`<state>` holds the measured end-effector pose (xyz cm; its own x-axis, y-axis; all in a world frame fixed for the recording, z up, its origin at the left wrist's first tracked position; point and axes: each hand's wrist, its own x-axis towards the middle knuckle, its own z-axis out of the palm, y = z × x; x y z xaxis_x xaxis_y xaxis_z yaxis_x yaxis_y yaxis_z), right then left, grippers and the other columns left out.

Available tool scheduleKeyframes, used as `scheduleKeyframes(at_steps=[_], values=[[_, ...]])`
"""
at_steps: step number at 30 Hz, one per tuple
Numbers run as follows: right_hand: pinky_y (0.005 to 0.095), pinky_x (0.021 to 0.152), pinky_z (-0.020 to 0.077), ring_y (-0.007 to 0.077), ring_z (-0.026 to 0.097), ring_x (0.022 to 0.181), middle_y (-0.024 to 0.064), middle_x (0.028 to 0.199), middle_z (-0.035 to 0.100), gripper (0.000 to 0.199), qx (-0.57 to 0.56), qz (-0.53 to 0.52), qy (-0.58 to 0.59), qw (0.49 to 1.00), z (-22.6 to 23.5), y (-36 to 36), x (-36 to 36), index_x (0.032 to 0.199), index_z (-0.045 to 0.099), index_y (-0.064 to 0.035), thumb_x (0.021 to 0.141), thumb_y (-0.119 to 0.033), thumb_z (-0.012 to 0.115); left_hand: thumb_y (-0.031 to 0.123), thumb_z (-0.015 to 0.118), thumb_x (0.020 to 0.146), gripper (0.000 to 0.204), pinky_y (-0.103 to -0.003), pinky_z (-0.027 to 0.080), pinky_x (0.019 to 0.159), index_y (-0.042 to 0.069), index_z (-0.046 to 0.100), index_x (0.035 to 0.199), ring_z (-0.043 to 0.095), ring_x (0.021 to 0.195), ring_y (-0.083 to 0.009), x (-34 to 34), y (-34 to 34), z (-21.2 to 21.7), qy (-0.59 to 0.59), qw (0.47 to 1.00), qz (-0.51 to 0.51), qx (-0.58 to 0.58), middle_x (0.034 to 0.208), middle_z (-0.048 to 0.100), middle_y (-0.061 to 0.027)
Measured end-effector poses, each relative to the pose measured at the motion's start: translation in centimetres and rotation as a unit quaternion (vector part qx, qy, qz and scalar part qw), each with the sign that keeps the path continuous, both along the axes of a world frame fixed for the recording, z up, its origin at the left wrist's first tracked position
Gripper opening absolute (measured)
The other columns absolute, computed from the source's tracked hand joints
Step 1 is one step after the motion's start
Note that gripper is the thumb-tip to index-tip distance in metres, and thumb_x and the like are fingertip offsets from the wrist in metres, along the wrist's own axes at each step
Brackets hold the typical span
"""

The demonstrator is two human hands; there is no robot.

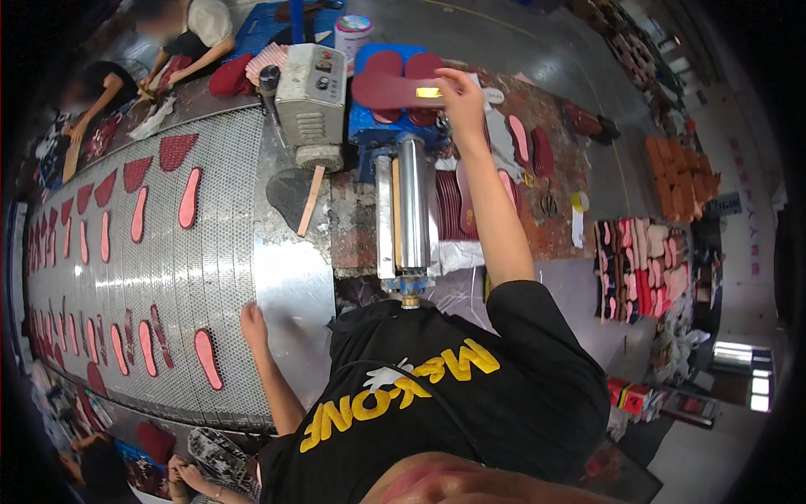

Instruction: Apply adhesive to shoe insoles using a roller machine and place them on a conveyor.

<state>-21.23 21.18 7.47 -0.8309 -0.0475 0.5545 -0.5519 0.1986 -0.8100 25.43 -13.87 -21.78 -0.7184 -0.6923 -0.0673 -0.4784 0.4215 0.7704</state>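
My right hand (463, 94) is closed on the heel end of a maroon shoe insole (390, 91) with a shiny yellow patch near my fingers. The insole lies level over more maroon insoles (424, 64) on a blue machine top (369, 134). Below that top, a polished metal roller (411, 202) runs toward my body. My left hand (253, 323) is low beside the conveyor's edge, its fingers curled in, with nothing seen in them. On the mesh conveyor (168, 277), pink insoles (191, 197) and maroon pieces (179, 153) lie in rows.
A grey control box (311, 92) stands left of the machine. Right of the roller, a worn bench (567, 202) bears stacked maroon insoles (449, 202), scissors (547, 203) and a tape roll (579, 202). Co-workers work along both conveyor sides. A rack of insoles (642, 269) stands at right.
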Motion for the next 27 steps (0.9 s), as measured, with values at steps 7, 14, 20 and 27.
scheduleKeyframes(at_steps=[7,14,20,27], values=[[0.0254,0.075,0.0459,0.0122,0.057,0.083,0.0037,0.091,0.062,0.010,-0.383,-0.117,-0.181,0.898,-7.4,16.8,10.7,0.094,0.063,-0.0003,0.087,-0.005,0.058,0.011,0.060,0.084,0.028,-0.030,0.046,0.084,0.002,0.060,0.111,0.059,0.101,-0.0186,-14.3,7.6,13.1,0.035,0.945,-0.257,0.200,0.105,0.063,-0.0105],[0.0226,0.072,0.0413,0.0082,0.052,0.080,0.0011,0.086,0.060,0.011,-0.215,-0.184,-0.218,0.934,-14.9,16.1,16.2,0.093,0.063,-0.0027,0.088,-0.007,0.054,0.010,0.073,0.070,0.067,-0.038,0.035,0.102,0.006,0.046,0.130,0.043,0.125,-0.0295,-24.8,15.4,20.4,0.069,0.855,-0.511,0.058,0.133,0.048,-0.0148],[0.0238,0.064,0.0429,0.0111,0.053,0.071,0.0049,0.086,0.058,0.032,-0.139,-0.083,-0.228,0.960,-16.8,13.0,18.3,0.102,0.058,-0.0010,0.098,-0.028,0.040,0.009,0.078,0.060,0.085,-0.040,0.031,0.106,0.005,0.039,0.135,0.038,0.127,-0.0340,-27.2,17.4,22.1,0.047,0.797,-0.600,-0.044,0.137,0.041,-0.0163],[0.0223,0.045,0.0375,0.0079,0.046,0.050,0.0010,0.060,0.049,0.030,-0.131,-0.045,-0.395,0.908,-24.6,16.3,26.1,0.086,0.057,-0.0021,0.098,-0.027,0.043,0.001,0.072,0.057,0.084,-0.043,0.031,0.103,0.009,0.040,0.134,0.042,0.123,-0.0301,-24.5,11.3,20.9,0.054,0.804,-0.556,-0.202,0.134,0.045,-0.0105]])
